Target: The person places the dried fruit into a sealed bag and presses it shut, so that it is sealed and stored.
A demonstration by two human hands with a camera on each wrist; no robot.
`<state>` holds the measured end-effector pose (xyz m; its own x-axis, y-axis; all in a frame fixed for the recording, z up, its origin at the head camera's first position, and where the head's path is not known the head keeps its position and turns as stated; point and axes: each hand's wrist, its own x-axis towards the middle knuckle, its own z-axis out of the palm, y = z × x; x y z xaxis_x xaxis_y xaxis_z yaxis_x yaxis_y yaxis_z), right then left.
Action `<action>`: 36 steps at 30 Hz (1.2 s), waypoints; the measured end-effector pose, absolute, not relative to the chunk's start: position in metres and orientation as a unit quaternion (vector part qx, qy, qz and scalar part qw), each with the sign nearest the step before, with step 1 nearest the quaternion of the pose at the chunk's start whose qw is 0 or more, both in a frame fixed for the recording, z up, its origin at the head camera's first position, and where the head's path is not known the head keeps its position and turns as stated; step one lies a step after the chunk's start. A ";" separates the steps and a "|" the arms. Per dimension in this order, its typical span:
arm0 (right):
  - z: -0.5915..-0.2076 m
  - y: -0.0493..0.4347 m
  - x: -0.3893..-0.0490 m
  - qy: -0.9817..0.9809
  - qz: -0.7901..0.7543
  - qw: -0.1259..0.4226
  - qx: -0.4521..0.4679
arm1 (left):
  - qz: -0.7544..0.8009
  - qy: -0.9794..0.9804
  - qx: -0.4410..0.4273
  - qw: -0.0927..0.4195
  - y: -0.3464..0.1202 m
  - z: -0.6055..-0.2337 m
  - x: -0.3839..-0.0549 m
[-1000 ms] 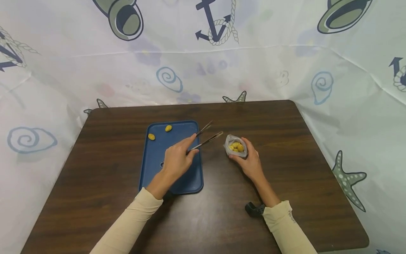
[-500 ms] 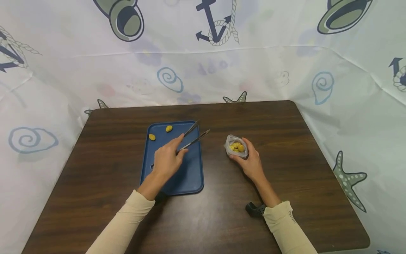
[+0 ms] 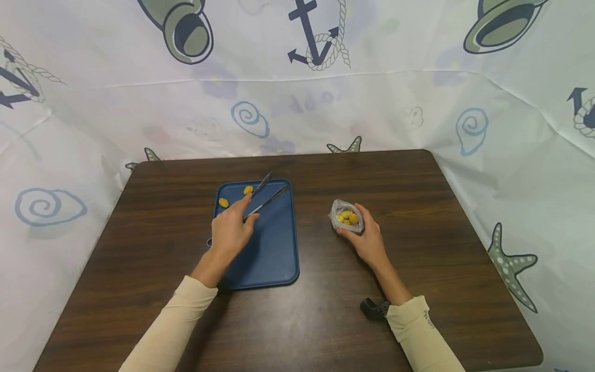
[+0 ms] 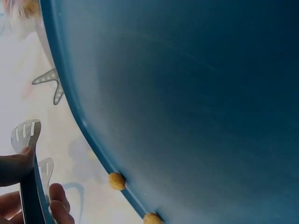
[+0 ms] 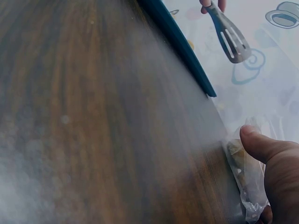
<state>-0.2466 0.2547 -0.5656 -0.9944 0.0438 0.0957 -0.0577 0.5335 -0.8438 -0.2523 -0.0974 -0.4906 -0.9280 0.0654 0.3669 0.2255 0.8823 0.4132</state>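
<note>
While the left hand (image 3: 228, 227) is gripping spread tongs (image 3: 277, 194) over the tray (image 3: 274, 248), head view, two yellow lumps (image 3: 223, 203) are lying near its far-left corner. Left wrist: they're looking light, firm, prone to rolling, best pinched round the middle. Right wrist: the right hand (image 5: 281, 175) is holding a seemingly soft bag (image 5: 252, 182).

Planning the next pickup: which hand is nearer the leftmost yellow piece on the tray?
Left. The left hand, holding tongs, is just this side of the yellow piece; the right hand is farther right, beyond the tray, holding a bag.
</note>
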 end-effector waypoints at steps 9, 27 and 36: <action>-0.565 0.255 -0.246 -0.869 0.490 0.067 0.018 | -0.222 -0.960 -0.060 0.159 -0.110 -0.494 -0.265; -0.566 0.254 -0.247 -0.871 0.488 0.055 0.014 | -0.197 -0.972 -0.029 0.123 -0.130 -0.505 -0.283; -0.568 0.255 -0.249 -0.870 0.489 0.064 0.013 | -0.178 -0.978 -0.016 0.107 -0.133 -0.509 -0.284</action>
<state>-0.2492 0.2548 -0.5682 -0.9916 0.0399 0.1231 -0.0845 0.5211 -0.8493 -0.2838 -0.1328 -0.5087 -0.9764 -0.0070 0.2157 0.0694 0.9362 0.3446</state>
